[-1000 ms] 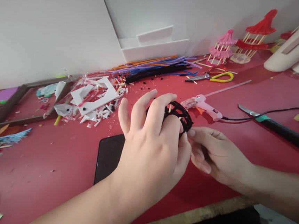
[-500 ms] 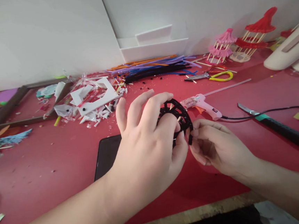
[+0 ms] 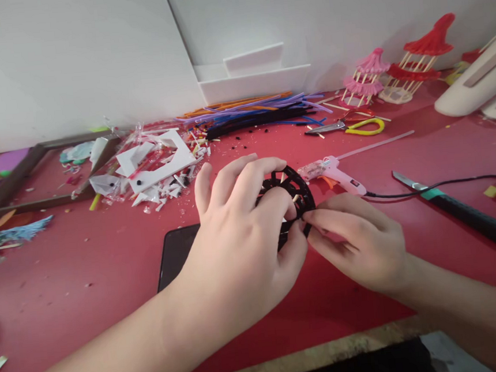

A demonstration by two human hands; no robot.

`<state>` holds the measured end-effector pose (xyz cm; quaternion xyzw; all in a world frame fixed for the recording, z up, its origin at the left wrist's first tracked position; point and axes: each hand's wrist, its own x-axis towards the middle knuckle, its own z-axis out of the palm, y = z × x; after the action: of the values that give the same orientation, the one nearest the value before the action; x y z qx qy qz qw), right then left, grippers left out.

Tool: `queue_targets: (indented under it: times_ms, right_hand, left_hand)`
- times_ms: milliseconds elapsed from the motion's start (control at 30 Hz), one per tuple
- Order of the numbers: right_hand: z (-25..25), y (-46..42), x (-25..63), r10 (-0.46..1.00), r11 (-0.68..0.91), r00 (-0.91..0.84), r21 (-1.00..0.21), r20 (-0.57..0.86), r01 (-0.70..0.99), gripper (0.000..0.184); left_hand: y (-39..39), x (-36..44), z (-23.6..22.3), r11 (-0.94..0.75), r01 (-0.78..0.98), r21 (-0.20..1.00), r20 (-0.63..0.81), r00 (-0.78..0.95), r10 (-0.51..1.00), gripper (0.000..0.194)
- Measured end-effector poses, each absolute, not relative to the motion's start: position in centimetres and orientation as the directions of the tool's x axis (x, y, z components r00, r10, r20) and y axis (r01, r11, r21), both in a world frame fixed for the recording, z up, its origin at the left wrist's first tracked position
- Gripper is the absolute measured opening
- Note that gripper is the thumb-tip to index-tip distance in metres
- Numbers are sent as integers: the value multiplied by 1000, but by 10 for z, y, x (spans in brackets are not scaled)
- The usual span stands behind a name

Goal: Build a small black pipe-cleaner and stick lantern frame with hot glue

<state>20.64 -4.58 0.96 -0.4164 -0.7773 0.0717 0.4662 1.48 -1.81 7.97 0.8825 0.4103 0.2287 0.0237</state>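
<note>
My left hand (image 3: 244, 238) is wrapped round a small round black lattice piece (image 3: 294, 190) made of black pipe cleaner over wooden sticks, held above the red table (image 3: 84, 252). My right hand (image 3: 357, 237) pinches the lower right edge of the same black piece with thumb and forefinger. Most of the piece is hidden behind my left fingers. A dark phone (image 3: 178, 256) lies flat under my left wrist.
A pink glue gun (image 3: 333, 172) with a black cord lies just behind the hands. Beyond it are scissors (image 3: 351, 126), a bundle of coloured pipe cleaners (image 3: 254, 113), white foam scraps (image 3: 154, 162), two small pagoda models (image 3: 398, 68) and a knife (image 3: 458, 208) at right.
My right hand has come up and left, and its fingers have closed onto the edge of the black piece. My left hand has kept its grip, turning slightly.
</note>
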Motion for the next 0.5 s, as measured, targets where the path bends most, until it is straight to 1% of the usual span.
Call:
queue_targets:
  times_ms: [33,67,100,167,267,400,433,500]
  right_hand:
    - [10,-45,208,652,680,-260,-397,712,616,28]
    - [10,-44,210,611,697,-286,-331,738,636,29]
    - [10,-43,211,591,703,-299,-297,749,646,29]
    - [12,-42,212,577,711,-292,-293,763,639,26]
    - [12,-42,211,587,710,-207,-375,782,597,26]
    - [7,-41,208,681,670,-73,-580,728,463,26]
    - [6,-41,208,699,659,-55,-613,713,436,25]
    - [5,-41,207,710,653,-55,-627,702,425,25]
  left_hand:
    - [-18,15,80,-662,713,230,383,559,735,16]
    - [-18,15,80,-663,712,229,385,559,734,15]
    - [-18,15,80,-664,712,228,386,560,733,15]
    - [-18,16,80,-664,713,224,388,560,732,14]
    - [-17,16,80,-660,719,218,389,557,734,14]
    - [-18,15,80,-659,722,213,385,557,736,14]
    - [-19,15,80,-660,721,212,389,557,734,13]
    - [-20,16,79,-654,721,228,407,540,737,8]
